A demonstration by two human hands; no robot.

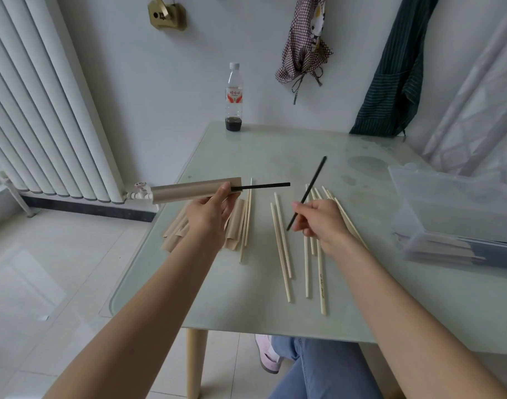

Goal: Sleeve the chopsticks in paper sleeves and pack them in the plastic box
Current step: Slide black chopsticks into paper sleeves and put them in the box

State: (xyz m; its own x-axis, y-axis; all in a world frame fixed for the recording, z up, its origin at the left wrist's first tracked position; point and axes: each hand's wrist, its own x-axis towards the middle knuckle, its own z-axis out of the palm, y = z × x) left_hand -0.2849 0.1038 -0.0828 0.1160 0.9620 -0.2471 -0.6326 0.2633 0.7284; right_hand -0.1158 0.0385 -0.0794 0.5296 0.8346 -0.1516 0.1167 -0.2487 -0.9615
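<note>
The left hand (210, 214) pinches a paper sleeve (194, 190) with one black chopstick (264, 185) half inside; right-hand fingers (304, 210) pinch the second chopstick (310, 188). Aim its tip flat alongside the first, then slide.

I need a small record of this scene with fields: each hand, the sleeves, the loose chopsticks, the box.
left hand: holds a paper sleeve with one black chopstick partly inside
right hand: holds a second black chopstick, tip raised
spare sleeves: pile on the table under the left hand
wooden chopsticks: loose on the table, unsleeved
plastic box: clear, at the right edge, some sleeved items inside
</note>
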